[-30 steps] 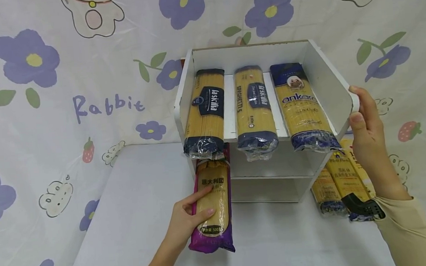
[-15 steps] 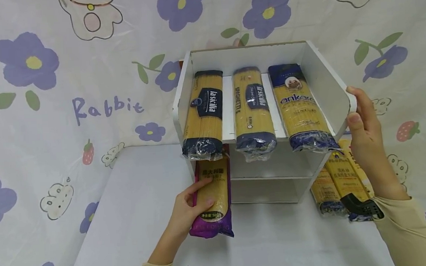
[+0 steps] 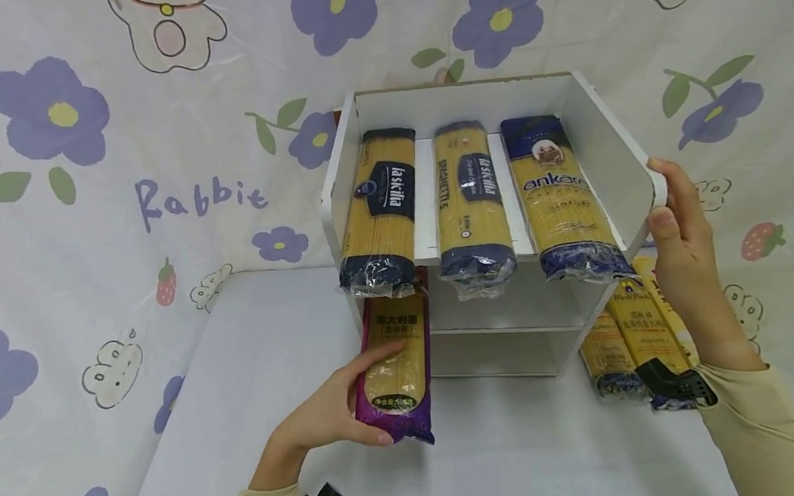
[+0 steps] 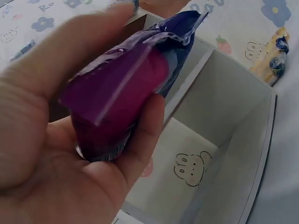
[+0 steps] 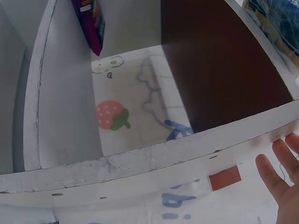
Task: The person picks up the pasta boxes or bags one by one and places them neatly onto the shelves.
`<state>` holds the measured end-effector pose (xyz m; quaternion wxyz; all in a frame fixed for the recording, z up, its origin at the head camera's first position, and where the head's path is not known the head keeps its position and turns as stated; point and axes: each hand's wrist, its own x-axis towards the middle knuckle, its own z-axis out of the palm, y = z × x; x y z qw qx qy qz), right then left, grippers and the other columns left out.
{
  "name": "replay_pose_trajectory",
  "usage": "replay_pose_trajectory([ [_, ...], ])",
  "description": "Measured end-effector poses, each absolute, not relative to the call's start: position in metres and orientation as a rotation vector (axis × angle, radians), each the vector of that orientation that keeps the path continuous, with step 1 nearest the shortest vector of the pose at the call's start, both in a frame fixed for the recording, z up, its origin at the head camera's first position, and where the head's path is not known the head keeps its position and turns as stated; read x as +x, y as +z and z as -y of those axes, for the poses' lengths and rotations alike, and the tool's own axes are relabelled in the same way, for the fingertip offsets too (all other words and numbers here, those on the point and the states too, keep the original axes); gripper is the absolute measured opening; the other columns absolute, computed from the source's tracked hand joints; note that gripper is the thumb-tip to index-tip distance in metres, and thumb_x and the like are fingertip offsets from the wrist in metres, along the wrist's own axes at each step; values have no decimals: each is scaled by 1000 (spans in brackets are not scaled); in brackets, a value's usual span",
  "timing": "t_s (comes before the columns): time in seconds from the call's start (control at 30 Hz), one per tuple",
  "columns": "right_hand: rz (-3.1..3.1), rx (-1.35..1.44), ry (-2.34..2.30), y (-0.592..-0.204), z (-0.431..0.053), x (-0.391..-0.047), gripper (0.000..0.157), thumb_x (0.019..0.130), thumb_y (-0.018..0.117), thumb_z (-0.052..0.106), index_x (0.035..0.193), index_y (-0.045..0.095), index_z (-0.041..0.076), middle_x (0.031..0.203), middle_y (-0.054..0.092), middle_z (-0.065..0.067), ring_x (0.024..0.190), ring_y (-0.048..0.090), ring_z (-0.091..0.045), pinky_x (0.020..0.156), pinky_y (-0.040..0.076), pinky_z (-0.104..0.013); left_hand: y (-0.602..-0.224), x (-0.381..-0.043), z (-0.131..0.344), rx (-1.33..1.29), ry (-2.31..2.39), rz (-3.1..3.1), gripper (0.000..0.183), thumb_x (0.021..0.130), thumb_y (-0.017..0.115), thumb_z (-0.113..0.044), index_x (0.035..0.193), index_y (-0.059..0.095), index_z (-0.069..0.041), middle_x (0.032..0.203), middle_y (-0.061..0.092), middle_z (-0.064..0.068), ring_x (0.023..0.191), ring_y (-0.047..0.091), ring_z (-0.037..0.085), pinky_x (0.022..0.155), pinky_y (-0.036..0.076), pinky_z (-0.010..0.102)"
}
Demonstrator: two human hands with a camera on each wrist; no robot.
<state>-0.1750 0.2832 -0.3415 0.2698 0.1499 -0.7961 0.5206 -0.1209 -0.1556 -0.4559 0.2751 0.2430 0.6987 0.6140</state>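
Observation:
In the head view, my left hand [image 3: 328, 408] holds the lower end of a purple-edged spaghetti pack [image 3: 398, 381]. Its thumb is at the bottom edge and a finger lies across the front. The pack's far end is hidden under the top tier of a white shelf unit [image 3: 504, 319], on the left side. Seen from the left wrist, fingers and thumb curl about the purple wrapper [image 4: 117, 88]. My right hand [image 3: 687, 260] grips the front edge of the top tier's right side panel; its fingers [image 5: 271, 175] show beside the white panel in the right wrist view.
Three spaghetti packs lie on the top tier: one dark-labelled pack [image 3: 379, 211], a similar middle pack [image 3: 472, 205] and a blue-ended pack [image 3: 565, 200]. Several yellow packs [image 3: 637, 328] lean right of the shelf. A white table [image 3: 260, 347] meets a patterned backdrop [image 3: 192, 139].
The purple spaghetti pack has slid farther into the shelf, under the top tier. My left thumb has shifted from its front to the bottom end. The right hand stays on the side panel.

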Motion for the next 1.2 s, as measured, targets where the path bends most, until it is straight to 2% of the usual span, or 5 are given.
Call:
replay_pose_trajectory([
  [0.33,2111,442,1424,-343,-285,-177,46,107,36,27,150,30,11,129,59,8,102,57,-9,77,50,-9,-459,-115,151,513,1809,-1992,75,77,84,-8,143,50,-23,142,50,17,118,63,30,91,58,31],
  [0.7,2141,391,1437,-344,-283,-176,47,107,36,28,152,30,15,133,57,5,105,56,-10,78,50,-9,-455,-104,146,470,1433,-2570,75,77,85,-38,142,47,-43,142,58,-3,101,62,15,81,56,23],
  [0.9,2138,353,1451,-344,-282,-176,47,107,37,32,151,31,15,130,58,6,104,56,-12,79,49,-11,-436,-88,146,388,1092,-2877,80,75,82,-53,145,45,-42,122,55,-7,93,55,7,73,52,19],
  [1.1,2145,359,1441,-341,-279,-174,46,107,36,29,152,31,16,132,58,5,104,56,-11,79,49,-11,-421,-75,153,821,1668,-2452,35,94,69,-17,128,65,-15,78,63,6,61,53,9,50,47,20],
  [1.2,2140,376,1436,-340,-279,-174,46,107,35,27,151,30,15,133,58,5,105,56,-12,80,49,-11,-424,-72,152,1015,1783,-1838,32,99,57,-7,131,61,-3,80,67,23,61,62,13,48,51,24],
])
